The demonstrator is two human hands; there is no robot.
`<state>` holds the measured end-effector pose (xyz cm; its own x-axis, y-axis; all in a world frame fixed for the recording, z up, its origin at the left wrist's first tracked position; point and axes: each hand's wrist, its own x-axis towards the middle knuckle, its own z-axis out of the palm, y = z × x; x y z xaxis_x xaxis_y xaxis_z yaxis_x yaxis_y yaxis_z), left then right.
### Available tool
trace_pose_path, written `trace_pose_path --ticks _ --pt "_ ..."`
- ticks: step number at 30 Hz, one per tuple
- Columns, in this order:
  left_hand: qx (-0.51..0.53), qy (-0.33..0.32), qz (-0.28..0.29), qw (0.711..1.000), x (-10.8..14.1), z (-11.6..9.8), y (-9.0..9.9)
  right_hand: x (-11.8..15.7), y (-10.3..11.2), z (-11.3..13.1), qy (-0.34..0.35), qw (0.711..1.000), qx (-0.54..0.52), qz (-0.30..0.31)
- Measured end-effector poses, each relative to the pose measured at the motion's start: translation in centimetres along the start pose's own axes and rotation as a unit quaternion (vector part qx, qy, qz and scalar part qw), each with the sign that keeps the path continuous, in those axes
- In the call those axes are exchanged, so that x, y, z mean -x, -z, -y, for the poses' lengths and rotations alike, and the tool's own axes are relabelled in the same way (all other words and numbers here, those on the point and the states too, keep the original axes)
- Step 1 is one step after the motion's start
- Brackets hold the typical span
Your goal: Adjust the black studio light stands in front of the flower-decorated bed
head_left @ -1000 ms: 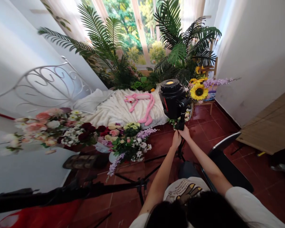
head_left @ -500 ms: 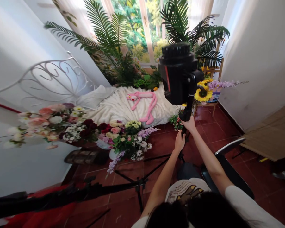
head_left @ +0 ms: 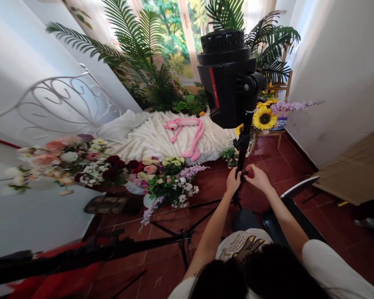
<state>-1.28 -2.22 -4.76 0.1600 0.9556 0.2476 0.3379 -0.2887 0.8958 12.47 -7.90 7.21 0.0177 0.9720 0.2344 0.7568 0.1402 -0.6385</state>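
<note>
A black studio light (head_left: 227,83) with a red stripe sits on top of a black light stand (head_left: 244,145). My left hand (head_left: 233,182) is wrapped round the stand's pole, well below the light. Close by on the pole's right side, my right hand (head_left: 257,178) has its thumb and fingers pinched on what looks like a small dark knob, partly hidden by the fingers. More of the pole shows between the light and my hands.
A second black stand (head_left: 137,247) lies across the lower left, its legs spread on the red tiles. Artificial flowers (head_left: 151,174) stand before a bed (head_left: 137,143) with a pink plush toy (head_left: 187,123). To my right is a black chair (head_left: 294,216); sunflowers (head_left: 264,118) stand beyond the light.
My right hand has moved down from just under the light to beside my left hand. The light is higher above my hands, with more pole exposed. The view has shifted slightly.
</note>
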Motion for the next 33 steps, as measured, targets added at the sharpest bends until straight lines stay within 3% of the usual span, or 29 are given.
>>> trace_pose_path --ticks 3,5,9,15,21,25,28,33 --pt "-0.006 0.011 0.007 1.0 0.0 -0.1 0.1 2.8 -2.0 -1.5 -0.053 0.997 0.053 0.03" --pt "-0.009 0.016 0.014 1.0 0.0 -0.2 0.1 3.6 -3.5 -2.0 -0.085 0.995 0.057 0.01" --pt "-0.008 0.01 0.02 1.0 0.0 -0.4 0.2 4.1 -5.5 -2.6 -0.112 0.992 0.019 -0.048" --pt "0.004 0.007 0.021 1.0 -0.1 -0.5 0.2 4.9 -7.7 -2.7 -0.13 0.987 0.003 -0.089" --pt "0.023 0.02 0.022 0.999 0.2 -0.9 0.4 4.5 -9.6 -2.0 -0.168 0.972 -0.117 -0.118" --pt "0.048 0.031 0.036 0.998 0.3 -1.3 0.5 4.6 -10.0 -2.3 -0.194 0.952 -0.215 -0.103" --pt "0.071 0.051 0.027 0.996 0.9 -1.1 0.4 5.5 -10.8 -2.7 -0.213 0.918 -0.325 -0.079" --pt "0.094 0.096 -0.017 0.991 5.5 1.9 1.2 8.1 -12.9 -2.5 -0.254 0.884 -0.392 0.028"
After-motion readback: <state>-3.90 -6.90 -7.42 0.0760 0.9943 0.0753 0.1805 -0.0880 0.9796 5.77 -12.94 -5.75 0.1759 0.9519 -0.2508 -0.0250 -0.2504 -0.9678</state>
